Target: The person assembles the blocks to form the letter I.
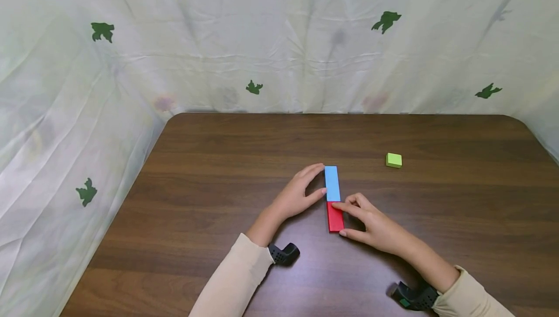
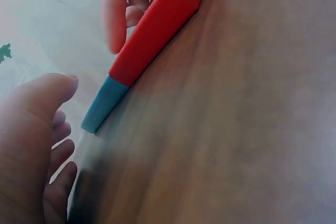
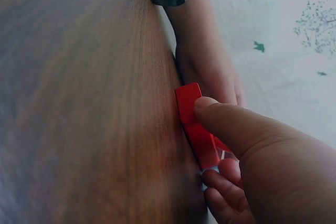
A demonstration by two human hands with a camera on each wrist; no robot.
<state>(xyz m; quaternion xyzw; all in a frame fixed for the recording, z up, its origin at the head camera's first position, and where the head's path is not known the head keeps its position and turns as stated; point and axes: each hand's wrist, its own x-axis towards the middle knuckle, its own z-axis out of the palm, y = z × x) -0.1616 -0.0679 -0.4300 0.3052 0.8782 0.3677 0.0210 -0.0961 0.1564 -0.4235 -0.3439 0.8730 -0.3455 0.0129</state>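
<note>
A blue rectangular block (image 1: pixel 332 184) lies flat on the table, lined up end to end with a red rectangular block (image 1: pixel 335 221) nearer the person. My left hand (image 1: pixel 295 194) is beside the blue block, its thumb and fingers loosely spread, with the fingertips right at the block's left side. From the right, my right hand (image 1: pixel 376 225) holds the red block between thumb and index finger. The thumb sits at its near end and the index finger lies over its far part. In the right wrist view, the thumb presses against the red block (image 3: pixel 188 102).
A small light-green block (image 1: pixel 394 160) sits farther back on the right of the brown wooden table (image 1: pixel 209 161). Behind and to the left hangs a pale curtain (image 1: pixel 279 30) with dark green leaf-like shapes. Both wrists wear black camera mounts.
</note>
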